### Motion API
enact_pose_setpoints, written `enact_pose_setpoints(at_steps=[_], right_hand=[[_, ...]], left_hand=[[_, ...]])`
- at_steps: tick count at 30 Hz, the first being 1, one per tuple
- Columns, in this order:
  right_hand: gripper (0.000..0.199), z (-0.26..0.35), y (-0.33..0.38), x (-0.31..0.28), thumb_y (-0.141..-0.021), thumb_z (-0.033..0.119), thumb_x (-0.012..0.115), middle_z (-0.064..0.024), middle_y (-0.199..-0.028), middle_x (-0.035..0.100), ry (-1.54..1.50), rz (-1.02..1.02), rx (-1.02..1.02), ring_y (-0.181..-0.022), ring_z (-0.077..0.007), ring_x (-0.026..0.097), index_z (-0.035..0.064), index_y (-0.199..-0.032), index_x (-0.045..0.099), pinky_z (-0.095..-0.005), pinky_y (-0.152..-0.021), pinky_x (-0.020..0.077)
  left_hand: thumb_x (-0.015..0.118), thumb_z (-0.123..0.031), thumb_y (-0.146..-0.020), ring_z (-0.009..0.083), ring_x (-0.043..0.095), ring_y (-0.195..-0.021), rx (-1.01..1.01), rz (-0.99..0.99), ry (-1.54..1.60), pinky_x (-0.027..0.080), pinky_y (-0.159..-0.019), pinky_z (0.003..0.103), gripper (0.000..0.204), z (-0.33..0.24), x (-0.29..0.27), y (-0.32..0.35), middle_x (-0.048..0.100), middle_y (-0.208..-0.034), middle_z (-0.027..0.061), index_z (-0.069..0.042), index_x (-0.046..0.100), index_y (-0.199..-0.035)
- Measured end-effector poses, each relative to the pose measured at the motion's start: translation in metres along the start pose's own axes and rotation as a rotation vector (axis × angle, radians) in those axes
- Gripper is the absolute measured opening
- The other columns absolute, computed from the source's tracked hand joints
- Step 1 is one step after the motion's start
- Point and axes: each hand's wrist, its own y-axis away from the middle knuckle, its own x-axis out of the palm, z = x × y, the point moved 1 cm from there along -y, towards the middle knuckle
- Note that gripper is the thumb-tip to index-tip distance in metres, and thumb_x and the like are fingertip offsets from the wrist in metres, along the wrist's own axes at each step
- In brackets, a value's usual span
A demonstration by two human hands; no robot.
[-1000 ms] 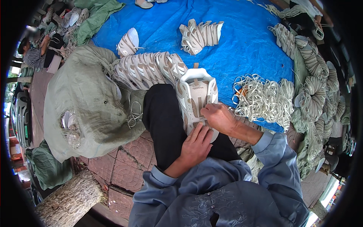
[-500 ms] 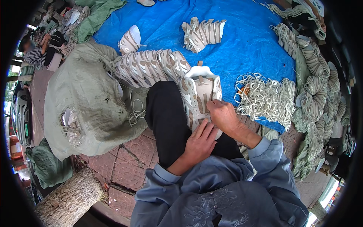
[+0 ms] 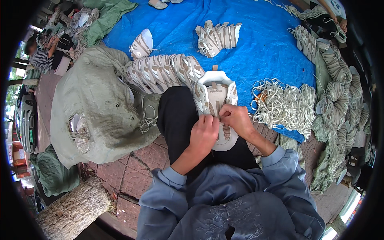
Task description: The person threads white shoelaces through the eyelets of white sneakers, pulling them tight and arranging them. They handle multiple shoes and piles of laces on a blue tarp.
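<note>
A white and beige shoe upper (image 3: 216,98) rests across my lap, its collar pointing away from me and its toe toward my body. My left hand (image 3: 205,136) is closed at the lower end of the tongue opening, fingertips pinched together. My right hand (image 3: 235,119) pinches at the same spot from the right, thumb and forefinger almost touching the left fingertips. Whatever lies between the fingers is too small or hidden to make out. Right of the shoe upper lies a heap of white shoelaces (image 3: 282,106) with a bit of orange in it.
Nested shoe uppers (image 3: 164,72) lie in a row beyond my knee, another stack (image 3: 218,37) farther off on the blue tarp (image 3: 264,40). At left bulges a large woven sack (image 3: 94,104). Bundled uppers (image 3: 336,102) line the right. Other people sit far left and upper right.
My left hand has risen from lying flat on the toe to pinching beside my right hand. My right fingers have moved slightly on the upper. The whole view has shifted a little.
</note>
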Motion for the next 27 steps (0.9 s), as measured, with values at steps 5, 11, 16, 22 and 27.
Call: enact_pose_setpoints(at_steps=[5,11,16,22,27], right_hand=[[0.009,-0.001,-0.004,-0.006,-0.062,-0.002,0.061,-0.0084,-0.061,0.061,0.044,0.025,-0.069,-0.054,-0.0092,0.057,0.0016,-0.07,0.06,-0.024,-0.05,0.0447],[0.006,-0.006,-0.006,-0.003,-0.061,0.003,0.065,-0.0108,-0.06,0.06,0.009,-0.02,-0.052,-0.056,-0.0208,0.061,0.0041,-0.065,0.06,-0.0295,-0.052,0.0475],[0.006,-0.01,-0.004,-0.005,-0.061,0.002,0.063,-0.0094,-0.06,0.061,-0.169,0.035,0.03,-0.054,-0.0179,0.061,0.004,-0.066,0.061,-0.0276,-0.051,0.0479],[0.009,-0.014,-0.005,-0.003,-0.061,-0.002,0.059,-0.0084,-0.06,0.061,-0.292,0.139,0.127,-0.049,-0.0135,0.059,0.002,-0.069,0.061,-0.0256,-0.048,0.0473],[0.011,-0.015,-0.01,-0.007,-0.06,-0.005,0.057,-0.0078,-0.06,0.06,-0.416,0.235,0.133,-0.048,-0.0112,0.057,-0.0006,-0.069,0.06,-0.0242,-0.046,0.046]], left_hand=[[0.056,-0.009,-0.058,0.0176,0.051,-0.058,0.133,0.156,-0.353,0.043,-0.043,0.026,0.009,-0.005,0.007,-0.016,0.046,-0.06,0.006,-0.004,0.051,-0.064],[0.057,-0.009,-0.061,0.0147,0.049,-0.045,0.2,0.391,-0.611,0.041,-0.037,0.026,0.007,-0.014,0.009,-0.026,0.047,-0.053,0.0045,-0.007,0.05,-0.062],[0.057,-0.008,-0.066,0.0208,0.057,-0.048,0.116,0.334,-0.244,0.044,-0.039,0.031,0.009,0.003,0.009,-0.021,0.051,-0.053,0.0072,-0.005,0.049,-0.065],[0.059,-0.01,-0.075,0.0299,0.058,-0.05,-0.304,0.306,0.265,0.045,-0.042,0.037,0.017,0.002,0.003,-0.016,0.055,-0.056,0.0156,-0.001,0.046,-0.069],[0.06,-0.008,-0.075,0.0296,0.056,-0.048,-0.349,0.182,0.312,0.042,-0.041,0.037,0.017,-0.002,0.01,-0.012,0.053,-0.054,0.0152,-0.002,0.045,-0.069]])
